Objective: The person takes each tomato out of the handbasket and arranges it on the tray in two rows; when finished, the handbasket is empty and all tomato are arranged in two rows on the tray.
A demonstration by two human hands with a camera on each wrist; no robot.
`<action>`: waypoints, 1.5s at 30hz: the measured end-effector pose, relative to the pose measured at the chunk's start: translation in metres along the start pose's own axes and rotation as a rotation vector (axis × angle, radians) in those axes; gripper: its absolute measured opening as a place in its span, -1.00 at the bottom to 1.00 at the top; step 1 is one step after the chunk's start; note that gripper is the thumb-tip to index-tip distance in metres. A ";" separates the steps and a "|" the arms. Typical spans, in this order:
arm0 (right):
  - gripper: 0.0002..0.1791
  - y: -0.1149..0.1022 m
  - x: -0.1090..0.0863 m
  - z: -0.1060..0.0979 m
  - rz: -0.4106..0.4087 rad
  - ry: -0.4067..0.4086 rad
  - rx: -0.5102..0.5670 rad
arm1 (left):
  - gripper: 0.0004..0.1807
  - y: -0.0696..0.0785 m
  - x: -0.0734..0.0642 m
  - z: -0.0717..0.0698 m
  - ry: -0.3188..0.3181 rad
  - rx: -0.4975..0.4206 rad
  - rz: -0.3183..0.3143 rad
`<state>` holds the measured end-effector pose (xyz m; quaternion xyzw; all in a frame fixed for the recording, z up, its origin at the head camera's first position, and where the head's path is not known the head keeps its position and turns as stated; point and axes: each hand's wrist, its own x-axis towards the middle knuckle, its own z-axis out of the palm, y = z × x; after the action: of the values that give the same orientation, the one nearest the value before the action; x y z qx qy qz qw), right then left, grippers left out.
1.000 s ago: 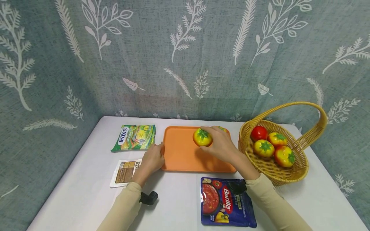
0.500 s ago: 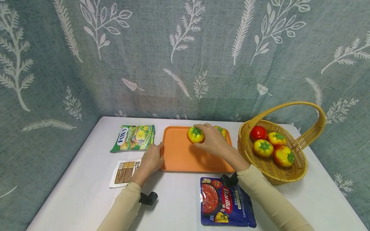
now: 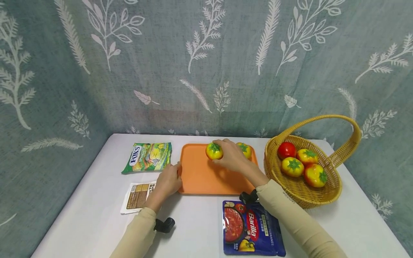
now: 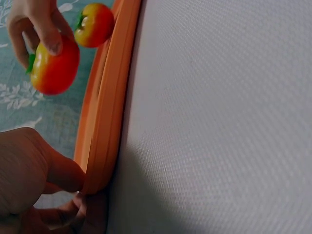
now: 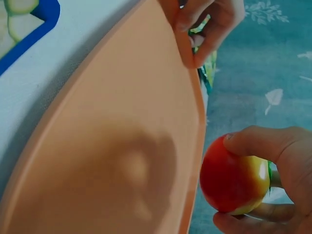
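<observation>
My left hand (image 3: pixel 170 178) pinches the left edge of the orange tray (image 3: pixel 195 175); my right hand (image 3: pixel 229 154) grips a green-topped, red-and-yellow fruit (image 3: pixel 213 152) above the tray, which bears its shadow.

Left to right: a green FOX'S bag (image 3: pixel 148 157) lies just beyond my left hand, to its left; a white-edged packet (image 3: pixel 138 197) lies beside my left wrist, which partly covers it. Below my right hand, nearer to me, lies a blue Barilla pouch (image 3: pixel 253 229), partly beneath my sleeve. Just right of my right hand, a second fruit (image 3: pixel 246 149) sits at the tray's far right. Farther right stands a wicker basket (image 3: pixel 306 196) holding a red tomato (image 3: pixel 286 150) and three similar fruits (image 3: pixel 292 166).

Likely faults: the round, glossy fruit could roll into the rim if my fingers release it too high; a tug by my left hand could tilt the tray and set the second fruit rolling; my low right sleeve could drag the pouch.

The white table (image 3: pixel 193 229) has a finely textured surface; grey-green, leaf-printed cloth (image 3: pixel 167 118) hangs beyond both hands and at either side.
</observation>
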<state>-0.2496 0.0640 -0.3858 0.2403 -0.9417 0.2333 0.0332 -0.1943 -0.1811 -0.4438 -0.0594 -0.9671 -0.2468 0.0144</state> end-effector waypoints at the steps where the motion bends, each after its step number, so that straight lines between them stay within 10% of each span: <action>1: -0.26 0.000 0.001 0.002 0.007 -0.003 0.004 | -0.79 -0.001 0.000 0.000 0.000 0.004 0.004; 25: -0.25 0.014 0.024 0.027 0.097 -0.038 -0.029 | -0.70 0.000 -0.004 0.000 0.019 0.003 -0.001; 34: -0.24 0.013 0.026 0.026 0.092 -0.037 -0.038 | -0.39 0.000 -0.005 0.001 0.012 -0.002 -0.025; 45: -0.06 0.013 0.021 0.016 0.100 -0.048 -0.045 | -0.54 -0.002 -0.004 0.004 0.040 0.017 0.015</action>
<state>-0.2736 0.0578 -0.4022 0.1979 -0.9580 0.2075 0.0045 -0.1910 -0.1810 -0.4484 -0.0616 -0.9682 -0.2397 0.0360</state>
